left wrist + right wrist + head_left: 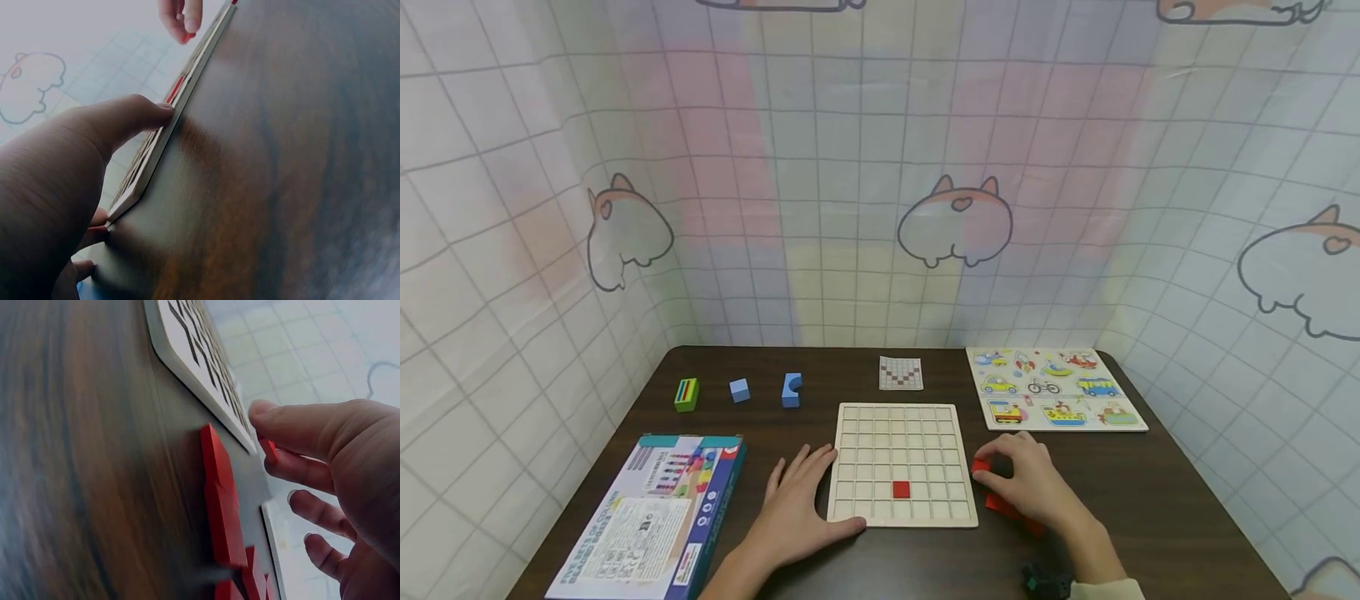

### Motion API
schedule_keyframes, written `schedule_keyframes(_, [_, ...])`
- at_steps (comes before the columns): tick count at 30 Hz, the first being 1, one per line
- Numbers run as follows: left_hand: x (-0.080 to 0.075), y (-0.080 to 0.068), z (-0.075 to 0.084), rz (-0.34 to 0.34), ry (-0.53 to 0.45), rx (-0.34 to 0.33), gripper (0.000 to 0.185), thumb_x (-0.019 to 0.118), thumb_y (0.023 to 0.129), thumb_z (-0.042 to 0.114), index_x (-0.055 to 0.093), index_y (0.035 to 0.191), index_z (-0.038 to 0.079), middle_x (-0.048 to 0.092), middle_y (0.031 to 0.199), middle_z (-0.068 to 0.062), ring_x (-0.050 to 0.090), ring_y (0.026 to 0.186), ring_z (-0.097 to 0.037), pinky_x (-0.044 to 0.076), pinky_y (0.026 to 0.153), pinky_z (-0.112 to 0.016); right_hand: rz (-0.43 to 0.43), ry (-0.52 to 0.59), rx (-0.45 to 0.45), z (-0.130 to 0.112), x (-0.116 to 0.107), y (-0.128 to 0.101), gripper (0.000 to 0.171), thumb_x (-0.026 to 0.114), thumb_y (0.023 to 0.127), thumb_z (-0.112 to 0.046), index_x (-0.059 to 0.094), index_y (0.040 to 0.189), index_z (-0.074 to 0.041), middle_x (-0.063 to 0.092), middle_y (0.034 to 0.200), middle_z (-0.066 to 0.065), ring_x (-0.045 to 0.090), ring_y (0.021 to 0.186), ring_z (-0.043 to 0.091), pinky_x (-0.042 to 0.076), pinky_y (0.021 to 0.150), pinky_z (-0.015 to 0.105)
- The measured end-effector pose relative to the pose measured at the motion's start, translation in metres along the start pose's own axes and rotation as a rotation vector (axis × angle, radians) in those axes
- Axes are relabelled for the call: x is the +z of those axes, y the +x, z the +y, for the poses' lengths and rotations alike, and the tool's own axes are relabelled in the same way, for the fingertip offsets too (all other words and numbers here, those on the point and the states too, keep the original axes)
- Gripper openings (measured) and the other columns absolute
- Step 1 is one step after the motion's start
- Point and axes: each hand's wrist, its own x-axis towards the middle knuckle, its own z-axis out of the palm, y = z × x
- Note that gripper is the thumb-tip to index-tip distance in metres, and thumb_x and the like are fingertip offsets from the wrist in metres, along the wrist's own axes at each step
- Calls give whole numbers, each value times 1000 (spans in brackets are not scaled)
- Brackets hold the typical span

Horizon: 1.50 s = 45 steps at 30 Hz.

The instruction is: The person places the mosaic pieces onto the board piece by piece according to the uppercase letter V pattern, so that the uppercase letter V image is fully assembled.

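A cream grid board (891, 450) lies on the dark table, with one red square tile (901, 489) set in a cell of its second row from the front. My left hand (797, 512) rests at the board's front left corner, fingers spread along the left side, thumb (153, 114) touching the front edge. To the right of the board, my right hand (1030, 479) pinches a small red tile (269, 451) between thumb and index finger. Beneath that hand, several red tiles (225, 522) lie in a loose row beside the board, partly hidden in the head view.
A pattern card (901, 375) lies behind the board. At the back right is a vehicle picture board (1037, 408). A printed box (647, 517) lies at left; behind it stand a striped green block (686, 395), blue cube (740, 390) and notched blue block (791, 392).
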Motion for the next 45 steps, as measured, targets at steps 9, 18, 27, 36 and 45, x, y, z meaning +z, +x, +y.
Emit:
schedule_keyframes(9, [-1,-1,0,-6,6,-7,122,79,72,92,50,168,23,46,177,-1,30,171,-38,10,134,-77,-30,-1,-31,-13,7,7,21,92,94,-32,83,112,-25,76,110,-16,58,111,16,42,101,53])
schedule_keyframes(18, [-3,0,1,-11,-1,-11,122,81,73,91,49,169,23,45,177,-1,29,171,-38,9,135,-77,-44,5,-33,-27,14,15,20,92,94,-32,83,112,-26,75,108,-17,57,110,14,43,102,50])
schedule_keyframes(27, [-3,1,3,-12,-7,-7,121,81,73,91,50,168,22,45,177,-2,29,171,-38,8,135,-77,-59,24,-71,-41,22,23,16,90,96,-29,83,110,-25,76,107,-13,57,110,19,41,99,47])
schedule_keyframes(36, [-4,0,5,-22,-13,-21,122,81,73,90,49,169,22,44,178,-2,28,171,-38,7,135,-77,-54,60,-123,-57,33,30,18,91,94,-23,83,110,-22,78,108,-11,57,108,17,41,98,43])
schedule_keyframes(45, [-4,-2,5,-20,-15,-10,121,82,73,88,50,168,21,45,177,-3,30,170,-40,9,135,-77,-92,94,-129,-72,48,38,18,91,93,-25,83,109,-23,77,106,-10,57,111,17,40,107,53])
